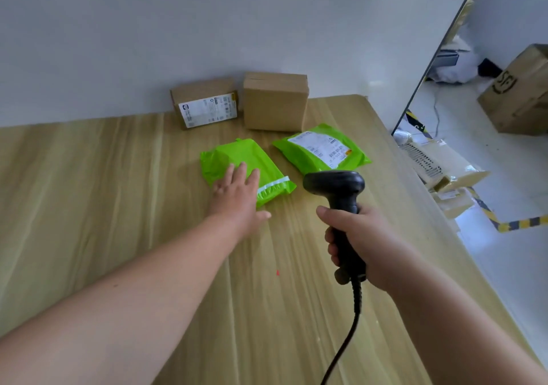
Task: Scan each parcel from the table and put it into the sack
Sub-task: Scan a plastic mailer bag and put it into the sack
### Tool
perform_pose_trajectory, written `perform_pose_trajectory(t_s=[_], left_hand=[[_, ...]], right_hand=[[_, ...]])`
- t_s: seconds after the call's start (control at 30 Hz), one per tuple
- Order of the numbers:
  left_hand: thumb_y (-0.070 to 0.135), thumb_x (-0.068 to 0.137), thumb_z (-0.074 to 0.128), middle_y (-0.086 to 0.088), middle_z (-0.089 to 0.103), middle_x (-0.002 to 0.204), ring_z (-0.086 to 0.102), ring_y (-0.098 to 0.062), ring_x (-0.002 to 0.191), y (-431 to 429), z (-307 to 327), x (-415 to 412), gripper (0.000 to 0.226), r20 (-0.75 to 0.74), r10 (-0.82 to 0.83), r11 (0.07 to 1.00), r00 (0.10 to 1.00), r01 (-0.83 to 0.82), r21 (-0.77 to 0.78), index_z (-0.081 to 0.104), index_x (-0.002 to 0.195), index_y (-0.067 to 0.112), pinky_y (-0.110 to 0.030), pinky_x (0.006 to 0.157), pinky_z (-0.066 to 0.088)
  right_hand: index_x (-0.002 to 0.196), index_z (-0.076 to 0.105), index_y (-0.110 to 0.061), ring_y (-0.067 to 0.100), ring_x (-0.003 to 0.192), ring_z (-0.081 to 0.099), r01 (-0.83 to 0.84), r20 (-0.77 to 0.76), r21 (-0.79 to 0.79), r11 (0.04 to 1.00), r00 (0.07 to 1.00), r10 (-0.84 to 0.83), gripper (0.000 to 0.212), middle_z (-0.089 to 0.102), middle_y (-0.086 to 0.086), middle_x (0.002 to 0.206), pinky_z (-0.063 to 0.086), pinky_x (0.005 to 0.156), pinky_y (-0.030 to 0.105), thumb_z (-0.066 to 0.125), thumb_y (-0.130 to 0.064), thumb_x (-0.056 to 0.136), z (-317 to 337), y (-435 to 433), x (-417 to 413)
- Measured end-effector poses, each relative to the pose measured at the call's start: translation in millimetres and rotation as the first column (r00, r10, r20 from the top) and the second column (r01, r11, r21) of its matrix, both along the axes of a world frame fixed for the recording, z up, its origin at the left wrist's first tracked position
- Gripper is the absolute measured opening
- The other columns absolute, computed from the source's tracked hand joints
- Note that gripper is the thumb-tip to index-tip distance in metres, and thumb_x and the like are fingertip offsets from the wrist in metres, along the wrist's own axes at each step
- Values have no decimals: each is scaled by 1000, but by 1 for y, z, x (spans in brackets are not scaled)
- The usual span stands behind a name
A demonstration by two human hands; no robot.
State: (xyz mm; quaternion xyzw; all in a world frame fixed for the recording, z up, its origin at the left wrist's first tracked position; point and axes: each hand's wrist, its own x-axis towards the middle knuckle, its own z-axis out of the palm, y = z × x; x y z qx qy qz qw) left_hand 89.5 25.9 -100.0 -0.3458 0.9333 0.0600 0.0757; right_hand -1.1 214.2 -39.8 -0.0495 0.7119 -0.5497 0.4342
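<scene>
Green poly mailer [240,166]: soft, light, slick; left hand [237,194] flat on it, ungripped. Pinch sealed edge. Right hand [355,245] clenches scanner [335,188].

The table [89,206] is bare wood across its whole left half and along the near edge, open to a pass from either side. Obstacles sit toward the far right corner. Two cardboard boxes, one labelled [206,104] and one plain [275,101], stand at the far edge against the wall [148,28], a narrow gap between them. In front lie two green mailers: the nearer one [237,159] partly covered by the left hand [237,191], the labelled one [321,147] near the right edge. A strip of bare wood separates the mailers. The scanner [335,188], gripped in the right hand [364,242], hangs above the near end of that strip, and its cable [350,334] trails toward the near edge.
</scene>
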Motion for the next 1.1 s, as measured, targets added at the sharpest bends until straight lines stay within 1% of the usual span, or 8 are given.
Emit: perform_pose_trajectory(t_s=[0.17, 0.37, 0.53, 0.6, 0.7, 0.8, 0.97, 1.1], left_hand=[[35, 86, 63, -8, 25, 154, 20, -28, 142, -12, -19, 0, 72, -60, -33, 997, 998, 28, -77, 28, 146, 16, -41, 110, 29], [10, 89, 46, -15, 61, 105, 55, -36, 100, -14, 10, 23, 13, -237, -78, 992, 968, 52, -114, 54, 99, 8, -42, 70, 40], [9, 90, 51, -14, 62, 80, 54, -33, 72, -14, 50, 54, 7, -581, 271, 959, 767, -161, 234, 55, 88, 14, -35, 61, 35], [5, 91, 48, -12, 60, 82, 51, -25, 70, -12, 68, 65, 13, -585, 533, 820, 612, -203, 535, 54, 84, 14, -30, 61, 38], [1, 93, 43, -6, 66, 69, 60, -18, 55, -6, 83, 88, 24, -236, 880, 338, 413, -196, 920, 56, 80, 15, -25, 47, 49], [4, 94, 39, -4, 64, 60, 60, -17, 50, 4, 72, 121, 25, 96, 870, 77, 484, -324, 943, 58, 80, 12, -26, 46, 52], [4, 91, 46, -10, 60, 88, 53, -19, 69, 13, 55, 148, 13, 93, 837, 295, 539, -588, 753, 58, 95, 6, -22, 53, 40], [24, 78, 71, -7, 24, 154, 32, -25, 136, 4, 50, 144, 91, 40, 651, 559, 758, -515, 650, 17, 152, 23, -34, 102, 34]], right_hand=[[83, 50, -11, 18, 40, 48, 7, 8, -14, 1000, 1000, -7, 25, 55, 2, 51, 42, 41, 27, 72, -22, 87, -15, -3, -3], [82, 51, -11, 19, 40, 49, 4, 8, -15, 1000, 1000, -4, 25, 55, 3, 52, 43, 42, 28, 72, -22, 87, -8, -2, 0], [82, 51, -12, 19, 41, 49, -37, 20, -55, 998, 999, 38, 25, 56, 4, 54, 43, 43, 30, 72, -23, 86, 17, -3, 14], [82, 51, -12, 20, 41, 48, -56, 34, -69, 996, 998, 59, 25, 56, 4, 54, 43, 43, 30, 72, -24, 86, 31, -2, 22], [81, 50, -13, 21, 41, 48, -79, 41, -80, 994, 996, 82, 24, 55, 4, 53, 43, 44, 31, 72, -22, 87, 47, 2, 34], [81, 50, -11, 19, 40, 48, -104, 29, -77, 992, 994, 107, 23, 55, 4, 52, 42, 41, 28, 71, -20, 88, 54, 9, 45], [83, 50, -11, 17, 39, 48, -136, 44, -24, 990, 990, 137, 23, 54, 3, 51, 41, 40, 25, 70, -20, 89, 47, 18, 56], [83, 50, -11, 17, 40, 48, -151, 79, 7, 989, 986, 150, 23, 54, 3, 52, 42, 42, 25, 70, -21, 89, 35, 19, 60]])
